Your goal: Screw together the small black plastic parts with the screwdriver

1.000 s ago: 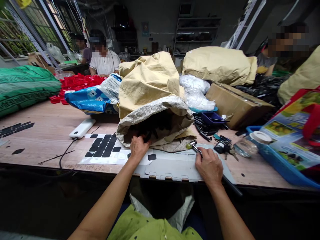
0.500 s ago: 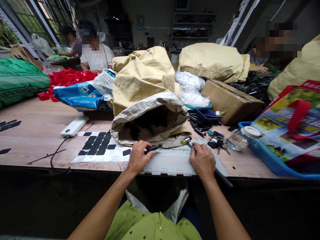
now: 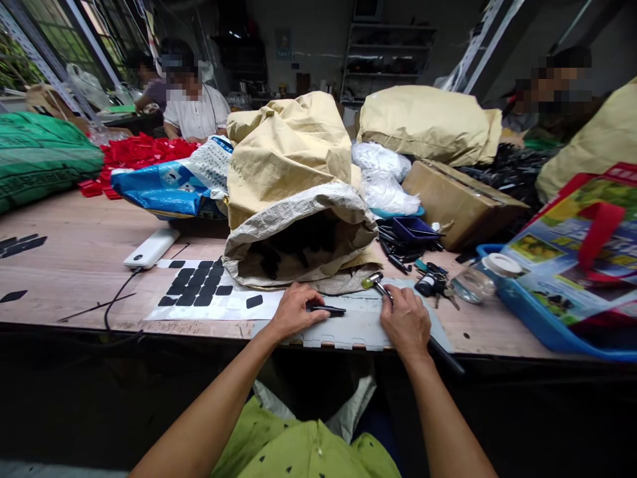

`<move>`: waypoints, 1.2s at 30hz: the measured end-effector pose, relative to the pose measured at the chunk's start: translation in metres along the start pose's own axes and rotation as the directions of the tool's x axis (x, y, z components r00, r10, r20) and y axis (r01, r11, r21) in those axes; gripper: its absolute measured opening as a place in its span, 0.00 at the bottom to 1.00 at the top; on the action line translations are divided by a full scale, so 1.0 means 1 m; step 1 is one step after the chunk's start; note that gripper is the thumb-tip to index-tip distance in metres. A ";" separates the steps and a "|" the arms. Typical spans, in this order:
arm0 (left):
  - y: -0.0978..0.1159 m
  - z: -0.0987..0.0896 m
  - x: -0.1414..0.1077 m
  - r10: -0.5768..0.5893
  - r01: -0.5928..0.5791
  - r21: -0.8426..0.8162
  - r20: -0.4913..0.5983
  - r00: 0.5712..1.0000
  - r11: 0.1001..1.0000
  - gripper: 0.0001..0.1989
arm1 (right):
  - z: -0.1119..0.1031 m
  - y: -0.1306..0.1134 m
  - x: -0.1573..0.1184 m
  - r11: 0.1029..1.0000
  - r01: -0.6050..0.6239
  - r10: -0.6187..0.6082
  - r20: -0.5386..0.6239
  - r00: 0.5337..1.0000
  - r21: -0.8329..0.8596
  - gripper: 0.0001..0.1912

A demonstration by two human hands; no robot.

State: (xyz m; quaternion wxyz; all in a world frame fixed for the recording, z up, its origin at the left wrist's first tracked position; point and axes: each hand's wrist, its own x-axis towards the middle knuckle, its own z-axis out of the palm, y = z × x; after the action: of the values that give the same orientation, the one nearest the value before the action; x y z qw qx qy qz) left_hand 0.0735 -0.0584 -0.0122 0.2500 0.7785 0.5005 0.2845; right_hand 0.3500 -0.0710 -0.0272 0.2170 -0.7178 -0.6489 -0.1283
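Note:
My left hand (image 3: 297,311) is closed on a slim black pen-like piece (image 3: 334,310), its tip pointing right just above a grey board (image 3: 355,322). Closed round a small hammer (image 3: 372,281) is my right hand (image 3: 405,323), over the board's right part. The hammer's yellowish head shows beyond my fingers, and its black handle sticks out below my palm past the table edge. Behind my left hand gapes an open beige sack (image 3: 288,143) with dark pieces inside. A white sheet bearing rows of black patches (image 3: 194,285) lies to the left.
A white power bank (image 3: 150,248) with a cable lies left. Keys (image 3: 446,292), a clear jar (image 3: 472,285) and a blue basket (image 3: 535,312) stand right. Farther back are a cardboard box (image 3: 460,199), red pieces (image 3: 144,156) and people seated at work.
My left hand has moved right along the board with the black piece, which now lies more level. My right hand stays nearly in place with the hammer.

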 end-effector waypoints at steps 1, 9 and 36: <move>0.001 0.000 0.000 0.001 -0.001 0.010 0.001 1.000 1.000 0.10 | 0.000 0.001 0.001 1.000 0.003 -0.004 0.010 1.000 0.012 0.14; 0.000 0.001 0.000 0.001 -0.001 0.013 -0.014 1.000 1.000 0.11 | -0.027 -0.023 -0.015 0.908 -0.028 0.049 -0.039 0.998 0.417 0.16; -0.004 0.005 0.001 -0.031 0.031 -0.010 -0.021 0.999 0.999 0.09 | -0.051 -0.078 -0.065 0.858 0.122 -0.167 0.045 0.985 0.498 0.21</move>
State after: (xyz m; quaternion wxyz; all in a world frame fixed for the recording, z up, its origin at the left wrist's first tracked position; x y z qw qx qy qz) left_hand 0.0747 -0.0568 -0.0177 0.2529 0.7665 0.5137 0.2911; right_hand 0.2695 -0.1476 -0.0018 0.3544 -0.5927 -0.7210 0.0570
